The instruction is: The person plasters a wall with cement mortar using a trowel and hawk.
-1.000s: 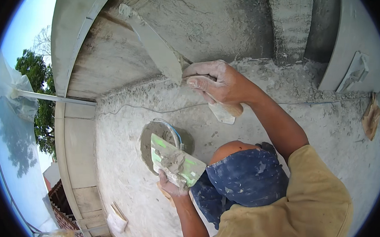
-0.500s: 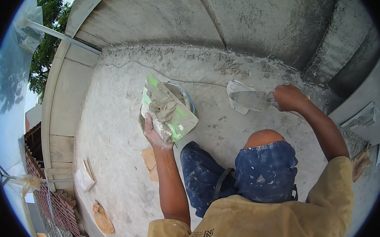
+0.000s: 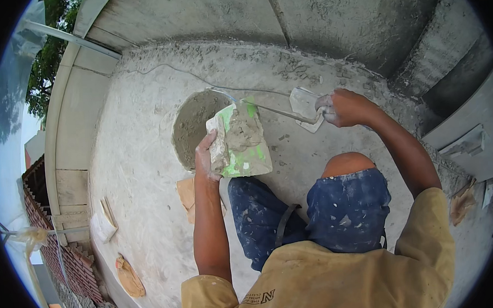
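Note:
My left hand (image 3: 206, 153), dusted with white, grips the left edge of a green-and-white mortar board (image 3: 261, 161) above the floor. A thick heap of wet grey mortar (image 3: 242, 131) covers its middle. My right hand (image 3: 341, 108) is closed around the handle of a trowel (image 3: 282, 112). The trowel's blade appears nearly edge-on and points left, its tip at the upper right of the board; whether it touches the mortar I cannot tell. Just left of the board, a round bucket (image 3: 192, 120) of grey mortar stands on the floor, partly hidden by the board and hand.
A white folded sheet (image 3: 304, 102) lies behind the trowel. A thin cable (image 3: 186, 70) crosses the dusty floor towards it. Brown paper (image 3: 186, 196) lies beside my left forearm, a brown bag (image 3: 129, 277) farther left. A concrete wall (image 3: 340, 26) curves along the far side.
The mortar board has shifted right and turned, uncovering more of the bucket. My right hand has moved left and up, bringing the trowel from flat view to edge-on near the board.

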A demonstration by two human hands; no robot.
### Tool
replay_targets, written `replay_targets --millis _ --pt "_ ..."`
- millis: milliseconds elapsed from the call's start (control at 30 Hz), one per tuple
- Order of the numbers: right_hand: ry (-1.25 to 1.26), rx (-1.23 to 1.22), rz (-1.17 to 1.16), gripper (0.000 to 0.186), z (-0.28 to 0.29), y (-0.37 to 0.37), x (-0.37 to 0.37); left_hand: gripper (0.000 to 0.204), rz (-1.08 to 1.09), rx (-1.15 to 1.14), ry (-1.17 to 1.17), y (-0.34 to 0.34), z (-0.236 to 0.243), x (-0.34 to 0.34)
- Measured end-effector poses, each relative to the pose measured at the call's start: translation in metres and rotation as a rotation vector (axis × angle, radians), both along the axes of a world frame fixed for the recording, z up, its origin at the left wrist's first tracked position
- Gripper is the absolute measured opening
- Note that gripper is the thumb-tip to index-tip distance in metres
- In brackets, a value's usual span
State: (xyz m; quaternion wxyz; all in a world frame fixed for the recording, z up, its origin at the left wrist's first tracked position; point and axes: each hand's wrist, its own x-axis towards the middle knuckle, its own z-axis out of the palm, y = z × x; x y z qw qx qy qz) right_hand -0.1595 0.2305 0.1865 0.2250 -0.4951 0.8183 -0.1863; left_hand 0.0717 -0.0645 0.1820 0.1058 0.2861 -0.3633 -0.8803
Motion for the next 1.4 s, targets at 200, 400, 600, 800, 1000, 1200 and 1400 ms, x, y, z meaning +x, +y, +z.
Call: replay_targets --millis 200,400,600,800,1000,1200,1400 --pt "0.122 0.194 0.122 0.033 0.01 0.006 0.015 0.042 -0.017 0.062 -0.067 -0.009 -0.01 -0.007" --pt "0.135 0.292 0.13 0.03 0.026 0.029 0.022 0.039 0.016 -0.089 -0.153 0.007 0.001 -0.037" --pt "-0.15 0.084 0.117 0.031 0.008 0.04 0.009 0.036 0.149 -0.296 -0.236 0.012 -0.003 -0.085" --pt "-0.979 0.023 0.01 0.024 -0.015 0.049 0.008 0.038 0.215 -0.31 -0.094 0.016 -0.003 -0.114" --pt "-1.121 -0.971 -0.031 0.023 -0.019 0.029 0.022 0.049 0.095 -0.218 -0.031 0.043 0.007 -0.075" --pt "-0.748 -1.672 -0.432 0.022 0.069 -0.009 -0.044 0.05 0.09 -0.331 -0.125 0.059 0.018 -0.037" --pt "-0.603 -2.003 -0.614 0.024 0.124 -0.046 -0.098 0.053 0.252 -0.266 -0.142 0.048 0.021 0.008"
